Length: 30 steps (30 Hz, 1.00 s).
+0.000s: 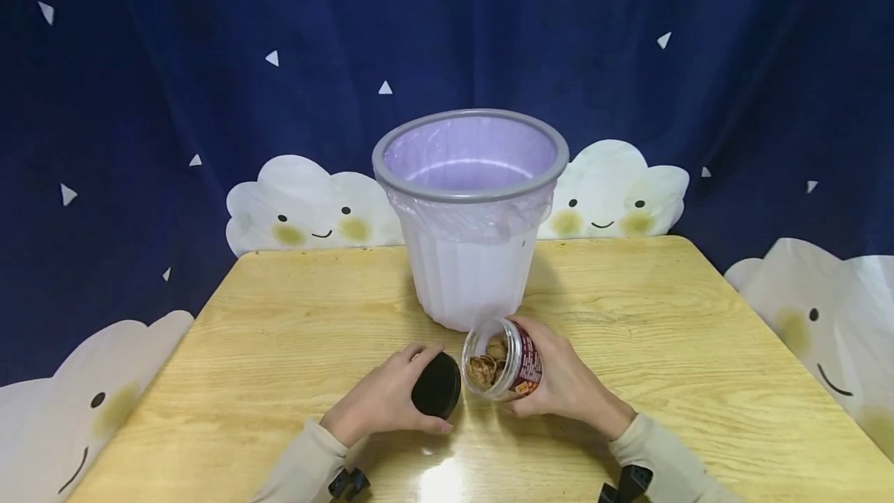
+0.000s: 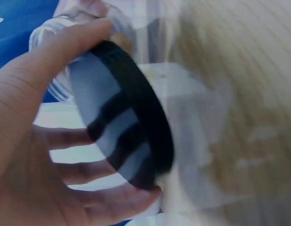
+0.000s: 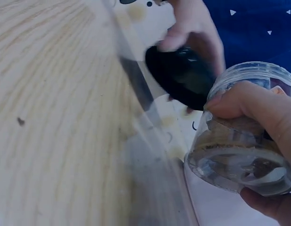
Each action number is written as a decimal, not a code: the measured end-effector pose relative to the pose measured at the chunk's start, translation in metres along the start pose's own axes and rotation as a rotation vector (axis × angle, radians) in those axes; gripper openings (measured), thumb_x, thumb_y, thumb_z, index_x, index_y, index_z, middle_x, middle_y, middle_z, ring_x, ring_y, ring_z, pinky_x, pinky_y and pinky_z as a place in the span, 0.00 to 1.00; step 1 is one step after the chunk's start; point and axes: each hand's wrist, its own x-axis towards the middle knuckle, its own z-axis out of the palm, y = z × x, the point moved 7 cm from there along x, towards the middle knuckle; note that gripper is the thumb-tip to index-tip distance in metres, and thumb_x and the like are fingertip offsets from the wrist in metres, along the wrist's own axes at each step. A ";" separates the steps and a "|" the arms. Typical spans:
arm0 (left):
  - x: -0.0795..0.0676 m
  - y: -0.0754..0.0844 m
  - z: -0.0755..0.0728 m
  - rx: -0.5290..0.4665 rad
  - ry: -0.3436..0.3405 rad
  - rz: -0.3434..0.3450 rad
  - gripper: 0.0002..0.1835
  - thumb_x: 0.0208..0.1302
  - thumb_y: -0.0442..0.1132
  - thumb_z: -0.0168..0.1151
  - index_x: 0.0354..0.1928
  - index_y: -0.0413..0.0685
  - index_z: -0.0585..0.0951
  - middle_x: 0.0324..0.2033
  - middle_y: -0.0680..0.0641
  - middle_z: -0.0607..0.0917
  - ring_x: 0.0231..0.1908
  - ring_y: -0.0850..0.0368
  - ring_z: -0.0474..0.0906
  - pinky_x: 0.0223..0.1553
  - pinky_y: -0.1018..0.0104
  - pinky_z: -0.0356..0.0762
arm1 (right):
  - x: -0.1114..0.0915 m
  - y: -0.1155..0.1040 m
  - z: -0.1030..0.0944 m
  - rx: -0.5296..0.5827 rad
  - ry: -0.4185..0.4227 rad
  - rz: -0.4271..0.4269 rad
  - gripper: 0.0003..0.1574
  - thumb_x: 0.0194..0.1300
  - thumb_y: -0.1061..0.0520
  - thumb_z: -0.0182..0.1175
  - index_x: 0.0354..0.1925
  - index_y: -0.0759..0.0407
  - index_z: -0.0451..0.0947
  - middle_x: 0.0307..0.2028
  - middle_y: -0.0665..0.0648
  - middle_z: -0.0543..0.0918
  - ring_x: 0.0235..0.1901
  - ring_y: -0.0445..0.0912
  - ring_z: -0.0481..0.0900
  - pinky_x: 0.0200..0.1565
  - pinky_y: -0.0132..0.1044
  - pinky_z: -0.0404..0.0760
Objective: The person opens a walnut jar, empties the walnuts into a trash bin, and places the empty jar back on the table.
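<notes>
In the head view my left hand (image 1: pixel 384 396) grips a round black lid (image 1: pixel 438 386) by its edge, thumb on one side and fingers on the other. The left wrist view shows the lid's flat face (image 2: pixel 105 113) turned toward the palm. My right hand (image 1: pixel 567 380) is wrapped round a clear jar (image 1: pixel 532 367) with a dark red label. Tipped on its side, the jar has its uncovered mouth facing left, toward the lid. Brown, shell-like pieces (image 1: pixel 483 371) lie inside it. Lid and jar mouth are close together, just in front of the bin.
A white waste bin (image 1: pixel 468 262) with a grey rim and clear plastic liner stands upright behind my hands. It rests on a light wooden table (image 1: pixel 293 324). A dark blue curtain (image 1: pixel 314 14) with clouds and white triangles hangs round the table.
</notes>
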 end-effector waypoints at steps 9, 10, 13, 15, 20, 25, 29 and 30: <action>-0.003 0.001 0.025 0.059 -0.151 0.010 0.55 0.45 0.61 0.75 0.73 0.47 0.61 0.64 0.42 0.67 0.60 0.43 0.67 0.53 0.52 0.77 | 0.003 0.006 -0.013 -0.015 0.051 0.053 0.66 0.20 0.47 0.81 0.62 0.63 0.67 0.53 0.56 0.78 0.50 0.48 0.77 0.51 0.47 0.81; -0.003 0.001 0.027 0.061 -0.164 0.011 0.55 0.46 0.62 0.74 0.73 0.47 0.60 0.65 0.41 0.66 0.62 0.43 0.65 0.54 0.52 0.77 | 0.003 0.006 -0.014 -0.017 0.053 0.058 0.66 0.20 0.47 0.81 0.62 0.63 0.67 0.53 0.56 0.78 0.50 0.48 0.77 0.51 0.48 0.81; -0.006 0.003 0.034 0.096 -0.203 0.010 0.52 0.52 0.64 0.68 0.73 0.47 0.59 0.67 0.39 0.62 0.66 0.42 0.60 0.59 0.50 0.73 | 0.001 0.008 -0.018 -0.024 0.060 0.076 0.66 0.20 0.47 0.81 0.62 0.62 0.67 0.52 0.57 0.78 0.49 0.48 0.77 0.50 0.48 0.81; -0.008 0.003 0.039 0.105 -0.225 -0.002 0.50 0.55 0.64 0.65 0.74 0.48 0.58 0.69 0.38 0.60 0.68 0.41 0.56 0.62 0.48 0.69 | 0.000 0.009 -0.020 -0.032 0.066 0.090 0.66 0.20 0.46 0.81 0.61 0.62 0.67 0.52 0.56 0.78 0.49 0.48 0.78 0.50 0.48 0.81; -0.009 0.003 0.030 0.013 -0.132 -0.036 0.44 0.64 0.63 0.56 0.73 0.43 0.58 0.70 0.34 0.57 0.70 0.36 0.51 0.65 0.42 0.60 | -0.002 0.012 -0.025 -0.039 0.069 0.113 0.68 0.20 0.46 0.82 0.62 0.60 0.66 0.52 0.56 0.78 0.49 0.49 0.78 0.50 0.48 0.81; 0.002 0.001 -0.036 0.006 0.316 -0.073 0.30 0.74 0.51 0.49 0.65 0.31 0.68 0.62 0.30 0.69 0.63 0.36 0.65 0.63 0.45 0.66 | -0.002 0.013 -0.033 -0.036 0.086 0.118 0.68 0.19 0.49 0.82 0.63 0.61 0.66 0.53 0.57 0.78 0.49 0.50 0.78 0.50 0.49 0.81; 0.011 0.005 -0.101 0.027 0.573 -0.097 0.28 0.75 0.49 0.46 0.62 0.29 0.71 0.58 0.30 0.74 0.60 0.37 0.70 0.61 0.47 0.69 | -0.003 0.016 -0.038 -0.056 0.106 0.139 0.68 0.18 0.49 0.82 0.63 0.62 0.67 0.52 0.58 0.78 0.49 0.51 0.78 0.50 0.50 0.80; 0.013 0.007 -0.115 0.030 0.606 -0.090 0.29 0.75 0.49 0.45 0.62 0.28 0.71 0.59 0.30 0.73 0.61 0.37 0.69 0.62 0.46 0.68 | -0.004 0.016 -0.039 -0.062 0.109 0.141 0.68 0.18 0.49 0.82 0.63 0.62 0.67 0.52 0.58 0.78 0.49 0.51 0.78 0.50 0.51 0.80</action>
